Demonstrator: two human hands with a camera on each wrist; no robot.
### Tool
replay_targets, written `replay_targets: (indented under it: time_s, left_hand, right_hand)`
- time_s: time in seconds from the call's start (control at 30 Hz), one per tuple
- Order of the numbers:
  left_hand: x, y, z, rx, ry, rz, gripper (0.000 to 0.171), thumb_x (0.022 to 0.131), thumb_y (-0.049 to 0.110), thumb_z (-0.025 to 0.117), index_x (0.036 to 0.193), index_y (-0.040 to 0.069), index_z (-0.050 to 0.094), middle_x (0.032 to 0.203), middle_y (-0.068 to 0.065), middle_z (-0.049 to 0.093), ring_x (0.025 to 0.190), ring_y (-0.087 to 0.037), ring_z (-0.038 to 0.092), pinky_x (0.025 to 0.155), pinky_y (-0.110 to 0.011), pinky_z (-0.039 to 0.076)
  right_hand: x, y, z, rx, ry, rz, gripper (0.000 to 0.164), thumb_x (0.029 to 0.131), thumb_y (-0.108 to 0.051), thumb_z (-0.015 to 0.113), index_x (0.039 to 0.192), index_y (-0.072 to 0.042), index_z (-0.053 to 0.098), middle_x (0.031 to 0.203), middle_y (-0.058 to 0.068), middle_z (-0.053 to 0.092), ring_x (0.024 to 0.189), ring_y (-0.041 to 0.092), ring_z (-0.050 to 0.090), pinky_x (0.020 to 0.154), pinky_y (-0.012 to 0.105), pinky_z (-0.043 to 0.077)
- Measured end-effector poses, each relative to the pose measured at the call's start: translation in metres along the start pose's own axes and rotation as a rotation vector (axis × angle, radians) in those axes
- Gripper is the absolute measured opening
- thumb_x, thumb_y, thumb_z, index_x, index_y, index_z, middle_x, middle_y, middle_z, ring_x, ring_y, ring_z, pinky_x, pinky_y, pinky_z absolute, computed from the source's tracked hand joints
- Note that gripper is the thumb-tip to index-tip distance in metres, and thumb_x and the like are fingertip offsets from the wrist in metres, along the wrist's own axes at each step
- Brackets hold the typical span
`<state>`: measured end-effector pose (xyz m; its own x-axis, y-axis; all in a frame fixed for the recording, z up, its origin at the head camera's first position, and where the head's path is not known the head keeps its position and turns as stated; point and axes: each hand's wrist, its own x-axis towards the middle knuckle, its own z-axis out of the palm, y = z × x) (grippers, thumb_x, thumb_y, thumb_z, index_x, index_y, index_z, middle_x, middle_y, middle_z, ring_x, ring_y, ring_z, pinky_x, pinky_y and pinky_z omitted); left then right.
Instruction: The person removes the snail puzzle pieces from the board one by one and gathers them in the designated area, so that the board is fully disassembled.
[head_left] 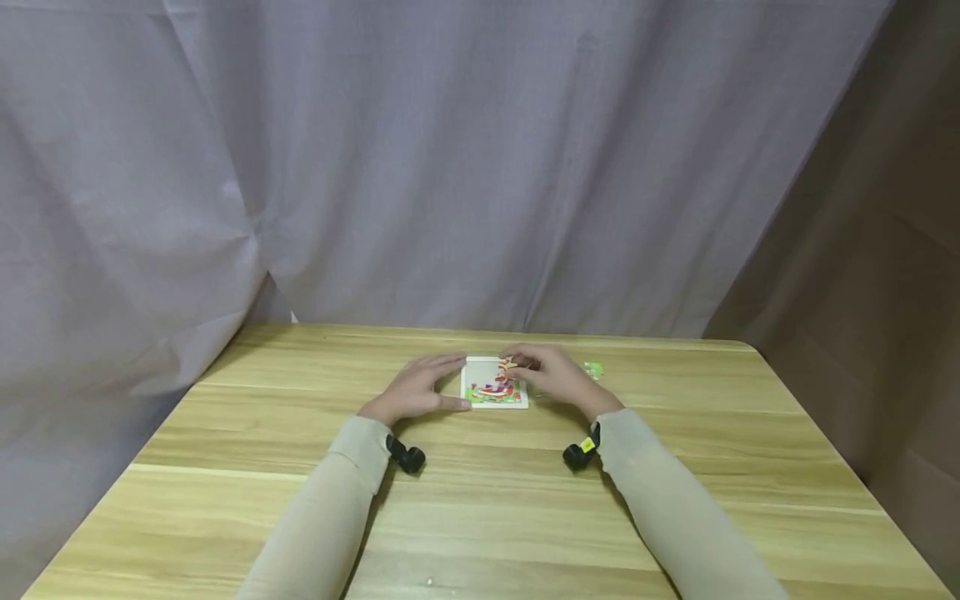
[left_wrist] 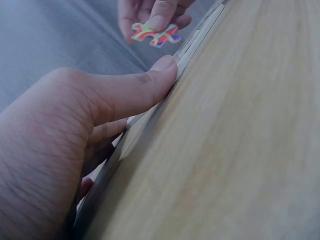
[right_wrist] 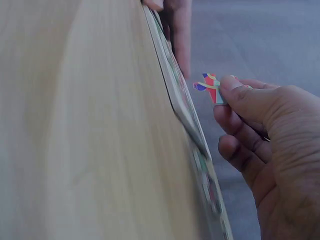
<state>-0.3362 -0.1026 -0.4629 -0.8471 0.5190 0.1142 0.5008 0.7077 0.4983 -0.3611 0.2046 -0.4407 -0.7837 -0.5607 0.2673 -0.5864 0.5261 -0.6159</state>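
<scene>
A white-framed jigsaw puzzle tray point(head_left: 481, 379) lies flat on the table, its lower part filled with colourful pieces and its upper left bare. My left hand point(head_left: 422, 386) rests at the tray's left side, fingers fairly straight, thumb at the near left corner; in the left wrist view the thumb point(left_wrist: 135, 92) touches the edge. Over the tray's right side, my right hand point(head_left: 553, 372) pinches a jigsaw piece point(right_wrist: 212, 89) between thumb and fingers. This piece is red, yellow, green and blue, and it is held above the tray in both wrist views.
Loose puzzle pieces point(head_left: 593, 370) lie on the wooden table point(head_left: 487, 517) just right of the right hand, partly hidden by it. A grey curtain point(head_left: 450, 167) hangs behind the table's far edge. Each wrist wears a black camera.
</scene>
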Motion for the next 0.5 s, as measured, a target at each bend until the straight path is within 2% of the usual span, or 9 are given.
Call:
replay_targets:
  time_s: [0.1, 0.17, 0.37, 0.5]
  left_hand:
    - [0.001, 0.002, 0.001, -0.001, -0.001, 0.004, 0.093, 0.096, 0.053, 0.080, 0.172, 0.012, 0.046, 0.182, -0.011, 0.041, 0.170, -0.041, 0.036, 0.141, -0.069, 0.020]
    - [0.002, 0.003, 0.002, -0.003, 0.001, 0.007, 0.093, 0.097, 0.054, 0.080, 0.172, 0.012, 0.046, 0.182, -0.010, 0.041, 0.170, -0.041, 0.036, 0.140, -0.070, 0.020]
    - [0.003, 0.003, 0.002, 0.002, -0.003, 0.005, 0.093, 0.097, 0.056, 0.079, 0.173, 0.014, 0.045, 0.183, -0.009, 0.040, 0.170, -0.040, 0.035, 0.141, -0.069, 0.019]
    - [0.003, 0.000, 0.001, 0.017, 0.001, 0.002, 0.093, 0.098, 0.056, 0.078, 0.173, 0.013, 0.045, 0.183, -0.009, 0.040, 0.170, -0.040, 0.035, 0.141, -0.070, 0.019]
  right_hand:
    - [-0.010, 0.009, -0.010, 0.045, 0.024, 0.070, 0.038, 0.107, -0.021, 0.079, 0.142, -0.005, 0.075, 0.110, 0.009, 0.085, 0.089, 0.017, 0.076, 0.077, 0.028, 0.062]
    - [-0.019, 0.016, -0.019, 0.048, 0.053, 0.101, 0.038, 0.107, -0.021, 0.080, 0.141, -0.004, 0.075, 0.108, 0.009, 0.085, 0.091, 0.017, 0.077, 0.078, 0.027, 0.061]
    - [-0.052, 0.038, -0.043, -0.072, 0.076, 0.142, 0.030, 0.105, -0.019, 0.081, 0.131, -0.004, 0.081, 0.103, 0.006, 0.086, 0.093, 0.014, 0.074, 0.087, 0.030, 0.061]
    - [-0.067, 0.049, -0.055, -0.130, 0.067, 0.121, 0.027, 0.105, -0.018, 0.081, 0.129, -0.005, 0.083, 0.110, 0.009, 0.086, 0.097, 0.016, 0.075, 0.090, 0.032, 0.062]
